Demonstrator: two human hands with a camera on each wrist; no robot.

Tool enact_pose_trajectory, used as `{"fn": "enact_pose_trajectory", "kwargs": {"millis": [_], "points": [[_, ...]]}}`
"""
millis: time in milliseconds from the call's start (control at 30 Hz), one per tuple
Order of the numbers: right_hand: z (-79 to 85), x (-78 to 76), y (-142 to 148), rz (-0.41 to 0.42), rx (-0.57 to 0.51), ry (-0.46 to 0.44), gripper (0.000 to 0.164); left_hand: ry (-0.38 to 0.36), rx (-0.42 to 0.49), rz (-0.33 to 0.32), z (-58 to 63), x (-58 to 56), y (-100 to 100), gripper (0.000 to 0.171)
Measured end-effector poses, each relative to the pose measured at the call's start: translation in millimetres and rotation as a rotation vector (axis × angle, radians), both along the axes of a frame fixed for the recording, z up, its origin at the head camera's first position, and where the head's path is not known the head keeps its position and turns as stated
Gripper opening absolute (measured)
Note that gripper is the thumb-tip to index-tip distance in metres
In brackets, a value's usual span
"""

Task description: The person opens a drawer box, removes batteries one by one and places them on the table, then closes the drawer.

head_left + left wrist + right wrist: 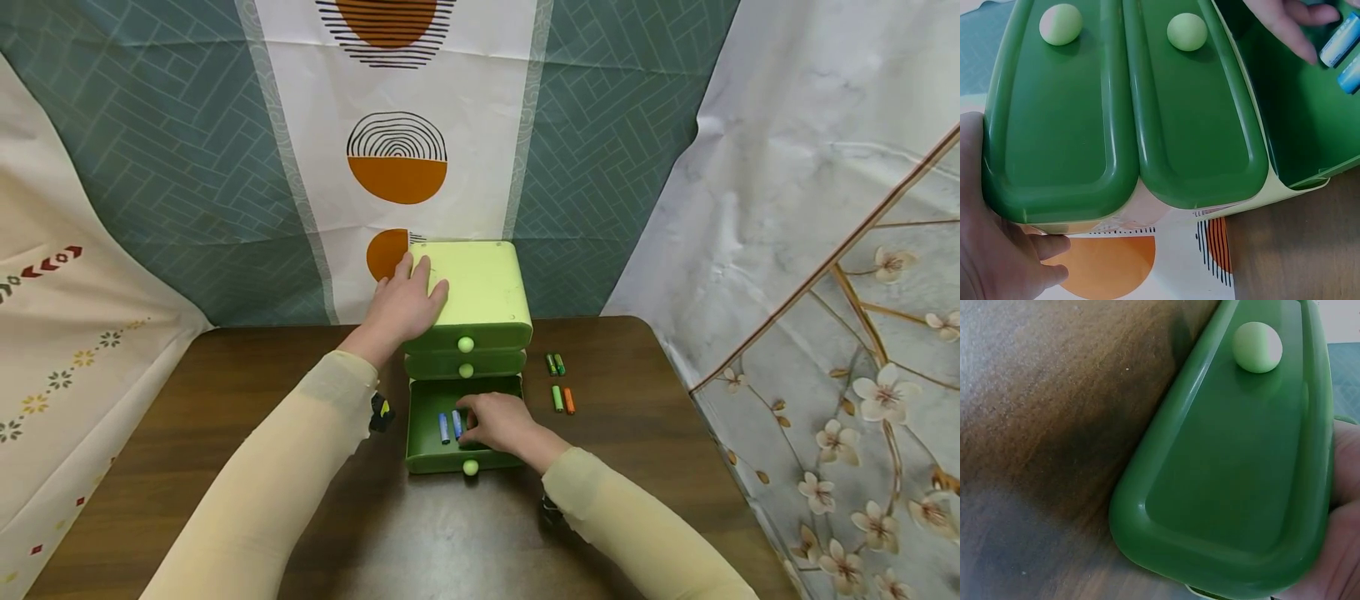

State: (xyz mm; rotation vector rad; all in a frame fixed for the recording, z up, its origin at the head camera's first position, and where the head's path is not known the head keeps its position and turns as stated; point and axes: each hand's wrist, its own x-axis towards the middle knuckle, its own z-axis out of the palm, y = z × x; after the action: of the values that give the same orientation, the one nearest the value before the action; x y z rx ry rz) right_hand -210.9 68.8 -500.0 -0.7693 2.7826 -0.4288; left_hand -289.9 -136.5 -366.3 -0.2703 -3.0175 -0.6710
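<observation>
A small green drawer cabinet [480, 283] stands on the table with its bottom drawer [427, 460] pulled out. Flat on the cabinet's top left edge rests my left hand [408, 304], fingers spread; the left wrist view shows this hand [1004, 262] against the cabinet's side. My right hand [498, 421] reaches into the drawer, its fingers and thumb curved around the ends of a blue battery [457, 424]. A second blue battery [444, 428] lies just left of it. In the right wrist view the drawer's front [1222, 475] hides most of that hand.
Right of the cabinet lie two green batteries [556, 364], a light green battery [557, 398] and an orange battery [569, 401] on the brown table [247, 433]. The two upper drawers are pushed in. A patterned cloth [630, 167] hangs behind.
</observation>
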Motion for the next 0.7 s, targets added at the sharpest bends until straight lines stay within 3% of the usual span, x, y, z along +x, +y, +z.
{"fn": "enact_pose_trajectory", "kwargs": {"millis": [700], "points": [[-3.1,-2.5,-4.7,0.021,0.016,0.01,0.055,-0.004,0.027,-0.001,-0.6,1.3,-1.2,0.077]]}}
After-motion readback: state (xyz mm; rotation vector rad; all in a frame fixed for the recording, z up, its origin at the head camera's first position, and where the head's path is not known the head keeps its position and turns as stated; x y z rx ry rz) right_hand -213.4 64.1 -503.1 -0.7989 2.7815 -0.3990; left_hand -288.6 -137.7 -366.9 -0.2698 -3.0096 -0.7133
